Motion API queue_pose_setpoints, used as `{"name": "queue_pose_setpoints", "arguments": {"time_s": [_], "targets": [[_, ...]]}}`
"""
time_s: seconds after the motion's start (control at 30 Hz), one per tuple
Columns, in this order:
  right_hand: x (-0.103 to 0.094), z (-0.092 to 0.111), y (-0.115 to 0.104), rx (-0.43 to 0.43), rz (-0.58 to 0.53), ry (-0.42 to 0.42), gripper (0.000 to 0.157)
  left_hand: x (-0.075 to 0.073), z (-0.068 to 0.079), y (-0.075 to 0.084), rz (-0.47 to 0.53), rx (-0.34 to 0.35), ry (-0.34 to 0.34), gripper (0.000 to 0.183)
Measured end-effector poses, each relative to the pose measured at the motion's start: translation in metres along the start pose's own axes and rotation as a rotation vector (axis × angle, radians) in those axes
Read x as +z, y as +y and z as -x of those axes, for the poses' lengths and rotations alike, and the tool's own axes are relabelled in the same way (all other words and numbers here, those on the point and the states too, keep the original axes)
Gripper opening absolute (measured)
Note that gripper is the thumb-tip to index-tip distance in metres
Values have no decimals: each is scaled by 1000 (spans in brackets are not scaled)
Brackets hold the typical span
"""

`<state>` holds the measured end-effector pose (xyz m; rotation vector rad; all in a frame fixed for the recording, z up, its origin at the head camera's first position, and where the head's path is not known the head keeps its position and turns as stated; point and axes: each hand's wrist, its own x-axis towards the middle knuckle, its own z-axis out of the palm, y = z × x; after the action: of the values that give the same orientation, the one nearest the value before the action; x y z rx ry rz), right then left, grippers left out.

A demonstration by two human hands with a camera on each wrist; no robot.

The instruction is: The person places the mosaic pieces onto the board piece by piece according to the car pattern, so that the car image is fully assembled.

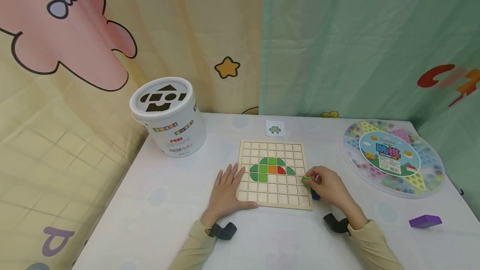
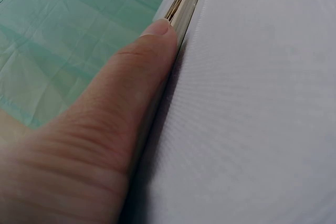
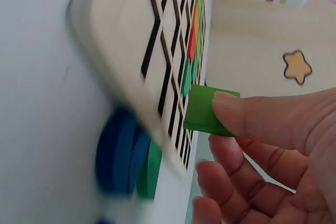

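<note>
A wooden grid board [image 1: 277,199] lies flat on the table. Green, orange and red pieces [image 1: 268,169] fill several of its squares, some of them quarter-round. My left hand [image 1: 226,193] is spread at the board's left side, its fingertips on that edge and the thumb [image 2: 139,69] lying along the front edge. Over the right edge, my right hand [image 1: 330,186] pinches a green square block [image 3: 202,109] between thumb and fingers, raised above the board. Dark blue pieces [image 3: 118,153] and a green piece [image 3: 151,174] sit on the table just beyond that edge, partly hidden in the head view.
Behind the board lies a small pattern card [image 1: 275,129] with a coloured grid picture. A white bucket [image 1: 180,136] with shape cutouts in its lid stands back left. At right are a round board-game box [image 1: 390,153] and a purple block [image 1: 425,221]. Curtains hang behind the table.
</note>
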<state>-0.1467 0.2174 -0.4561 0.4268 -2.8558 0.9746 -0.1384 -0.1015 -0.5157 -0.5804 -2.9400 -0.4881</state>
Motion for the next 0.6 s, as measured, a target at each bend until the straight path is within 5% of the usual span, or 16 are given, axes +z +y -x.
{"name": "queue_pose_setpoints", "arguments": {"time_s": [0.6], "targets": [[51,-35,-42,-76,-72,-68,6,0,0,0,0,-13,-23,115]]}}
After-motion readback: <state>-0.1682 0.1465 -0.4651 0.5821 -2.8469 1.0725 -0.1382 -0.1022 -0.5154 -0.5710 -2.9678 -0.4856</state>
